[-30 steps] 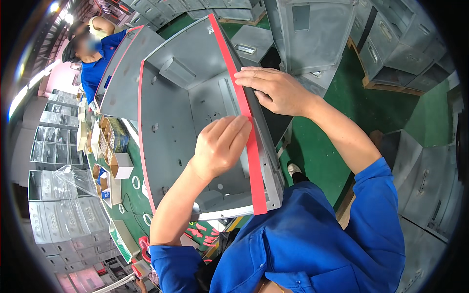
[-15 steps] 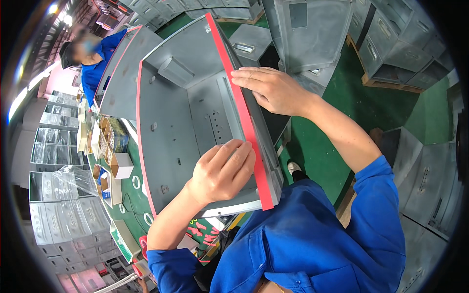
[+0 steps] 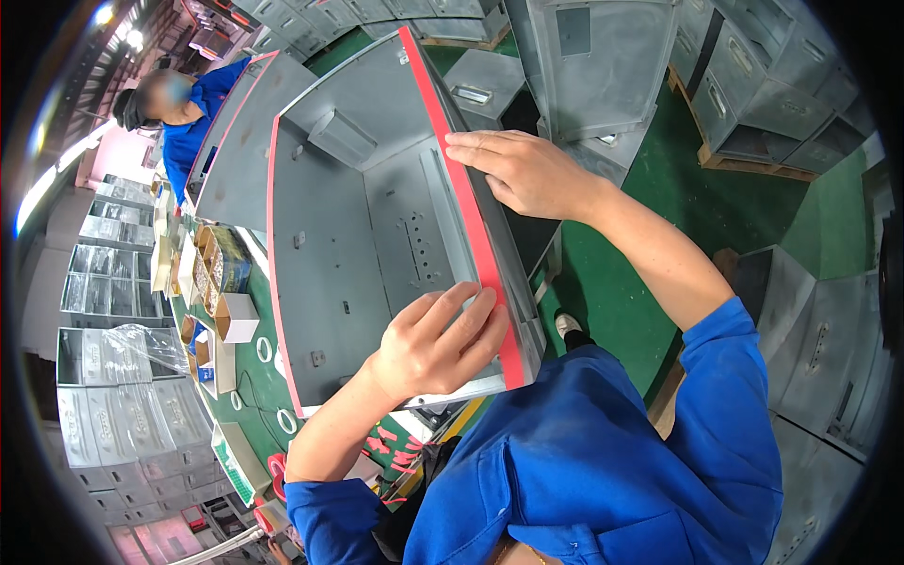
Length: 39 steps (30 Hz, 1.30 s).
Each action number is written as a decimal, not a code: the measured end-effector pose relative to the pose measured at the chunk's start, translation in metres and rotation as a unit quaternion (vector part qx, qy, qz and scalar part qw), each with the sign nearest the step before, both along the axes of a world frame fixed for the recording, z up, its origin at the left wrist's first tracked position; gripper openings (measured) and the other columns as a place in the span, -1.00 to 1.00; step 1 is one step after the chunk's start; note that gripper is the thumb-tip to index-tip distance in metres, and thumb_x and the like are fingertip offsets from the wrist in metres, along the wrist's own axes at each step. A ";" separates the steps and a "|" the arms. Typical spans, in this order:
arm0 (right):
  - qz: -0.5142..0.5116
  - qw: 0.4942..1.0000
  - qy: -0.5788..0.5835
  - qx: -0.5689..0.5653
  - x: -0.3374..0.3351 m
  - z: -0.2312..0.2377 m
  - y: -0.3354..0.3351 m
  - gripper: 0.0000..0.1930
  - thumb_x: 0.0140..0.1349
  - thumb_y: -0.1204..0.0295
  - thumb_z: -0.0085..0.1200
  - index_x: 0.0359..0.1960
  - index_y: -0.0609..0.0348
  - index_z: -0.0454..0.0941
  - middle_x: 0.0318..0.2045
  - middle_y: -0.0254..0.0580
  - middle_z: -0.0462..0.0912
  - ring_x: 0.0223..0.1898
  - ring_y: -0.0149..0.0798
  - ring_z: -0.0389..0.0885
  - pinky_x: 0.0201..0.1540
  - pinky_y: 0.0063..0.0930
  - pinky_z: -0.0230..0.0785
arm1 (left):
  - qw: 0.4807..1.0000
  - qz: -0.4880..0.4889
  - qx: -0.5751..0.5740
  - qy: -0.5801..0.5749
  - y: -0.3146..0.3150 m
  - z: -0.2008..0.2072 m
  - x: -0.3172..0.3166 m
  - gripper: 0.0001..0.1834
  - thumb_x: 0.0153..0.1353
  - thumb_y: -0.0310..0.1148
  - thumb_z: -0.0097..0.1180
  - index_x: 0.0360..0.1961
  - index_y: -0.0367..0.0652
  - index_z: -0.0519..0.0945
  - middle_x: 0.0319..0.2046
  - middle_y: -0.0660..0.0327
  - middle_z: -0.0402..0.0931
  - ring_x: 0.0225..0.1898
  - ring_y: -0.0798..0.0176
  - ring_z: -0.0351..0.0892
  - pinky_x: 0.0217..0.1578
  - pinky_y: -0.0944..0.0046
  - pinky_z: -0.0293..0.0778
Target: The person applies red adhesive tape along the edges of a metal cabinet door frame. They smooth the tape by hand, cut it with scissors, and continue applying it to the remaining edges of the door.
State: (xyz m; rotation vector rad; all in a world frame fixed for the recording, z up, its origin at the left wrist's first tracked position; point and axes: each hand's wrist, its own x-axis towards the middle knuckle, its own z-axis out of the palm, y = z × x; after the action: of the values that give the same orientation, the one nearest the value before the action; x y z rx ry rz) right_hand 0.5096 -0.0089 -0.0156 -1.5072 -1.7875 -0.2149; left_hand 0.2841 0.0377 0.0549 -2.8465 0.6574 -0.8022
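An open grey sheet-metal box (image 3: 348,254) lies on the green workbench in front of me, its rim edged with a red strip (image 3: 471,226). My left hand (image 3: 438,344) lies flat, fingers pressing the red strip near the box's near corner. Farther up the same right-hand edge, my right hand (image 3: 523,169) rests with fingers flat on the strip. Neither hand grips a loose object.
A second grey box with red edging (image 3: 235,141) stands behind, where a person in blue (image 3: 184,118) works. Small cardboard boxes (image 3: 221,282) and tape rolls (image 3: 266,350) sit on the bench at left. Stacked grey metal cabinets (image 3: 753,85) stand on the green floor at right.
My left hand has slid down the red strip toward the box's near corner. My right hand has stayed on the upper part of that edge.
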 end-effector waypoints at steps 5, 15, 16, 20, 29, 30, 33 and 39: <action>-0.003 1.000 -0.006 0.008 -0.002 0.000 -0.001 -0.49 -0.01 0.70 -0.05 0.07 0.25 0.42 0.14 -0.08 0.44 0.11 -0.09 0.45 0.16 -0.26 0.32 | 1.000 -0.007 -0.014 0.017 -0.008 0.001 -0.011 -0.72 -0.24 -0.46 0.19 -0.39 -0.30 0.56 -0.35 0.11 0.53 -0.32 0.16 0.58 -0.46 0.36 0.53; -0.011 1.000 -0.008 0.007 -0.004 0.000 -0.002 -0.49 -0.01 0.72 -0.06 0.08 0.25 0.42 0.14 -0.11 0.44 0.10 -0.11 0.46 0.14 -0.26 0.34 | 0.997 0.006 -0.041 0.060 -0.015 -0.001 -0.020 -0.67 -0.27 -0.54 0.19 -0.35 -0.35 0.57 -0.32 0.06 0.55 -0.28 0.13 0.62 -0.42 0.30 0.58; -0.011 1.000 -0.006 0.005 -0.004 -0.001 -0.002 -0.49 -0.01 0.72 -0.06 0.08 0.25 0.42 0.14 -0.11 0.44 0.10 -0.11 0.47 0.14 -0.27 0.34 | 0.997 0.006 -0.042 0.062 -0.015 -0.002 -0.020 -0.67 -0.27 -0.53 0.19 -0.34 -0.36 0.57 -0.31 0.06 0.55 -0.27 0.13 0.62 -0.41 0.30 0.58; -0.009 1.000 -0.005 0.002 -0.003 -0.002 -0.002 -0.50 0.00 0.71 -0.06 0.08 0.25 0.42 0.15 -0.11 0.43 0.09 -0.12 0.47 0.12 -0.27 0.35 | 0.997 0.003 -0.039 0.071 -0.016 -0.001 -0.020 -0.66 -0.28 -0.54 0.19 -0.34 -0.37 0.57 -0.30 0.05 0.55 -0.28 0.13 0.61 -0.40 0.30 0.59; -0.010 1.000 0.001 -0.001 -0.003 -0.002 -0.001 -0.49 0.01 0.70 -0.05 0.09 0.20 0.42 0.17 -0.17 0.42 0.07 -0.13 0.50 0.08 -0.27 0.39 | 0.999 -0.020 -0.017 0.039 -0.014 -0.004 -0.017 -0.71 -0.30 -0.49 0.15 -0.44 -0.39 0.55 -0.37 0.04 0.54 -0.33 0.16 0.59 -0.43 0.34 0.56; -0.010 1.000 0.003 -0.002 -0.003 -0.002 -0.001 -0.49 0.01 0.70 -0.05 0.09 0.19 0.42 0.17 -0.17 0.42 0.07 -0.13 0.50 0.07 -0.27 0.39 | 0.999 -0.021 -0.017 0.039 -0.014 -0.004 -0.017 -0.71 -0.31 -0.49 0.15 -0.44 -0.39 0.56 -0.37 0.04 0.54 -0.33 0.16 0.59 -0.43 0.34 0.56; -0.013 1.000 0.004 -0.008 -0.004 -0.002 -0.002 -0.49 0.01 0.70 -0.05 0.09 0.20 0.42 0.18 -0.17 0.41 0.07 -0.13 0.50 0.07 -0.27 0.39 | 0.999 -0.021 -0.017 0.041 -0.014 -0.004 -0.017 -0.71 -0.31 -0.49 0.15 -0.44 -0.39 0.56 -0.37 0.04 0.54 -0.33 0.16 0.60 -0.43 0.34 0.56; -0.008 1.000 0.004 -0.005 -0.002 -0.004 0.000 -0.49 0.00 0.70 -0.05 0.09 0.21 0.42 0.18 -0.16 0.41 0.06 -0.11 0.51 0.06 -0.26 0.41 | 0.999 -0.020 -0.019 0.042 -0.014 -0.005 -0.018 -0.72 -0.29 -0.49 0.15 -0.43 -0.38 0.56 -0.37 0.05 0.54 -0.33 0.16 0.60 -0.44 0.34 0.55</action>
State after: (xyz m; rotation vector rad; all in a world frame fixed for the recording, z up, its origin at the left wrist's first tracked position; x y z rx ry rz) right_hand 0.5072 -0.0092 -0.0196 -1.5268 -1.7736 -0.2089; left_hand 0.2663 0.0236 0.0494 -2.9227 0.7195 -0.7124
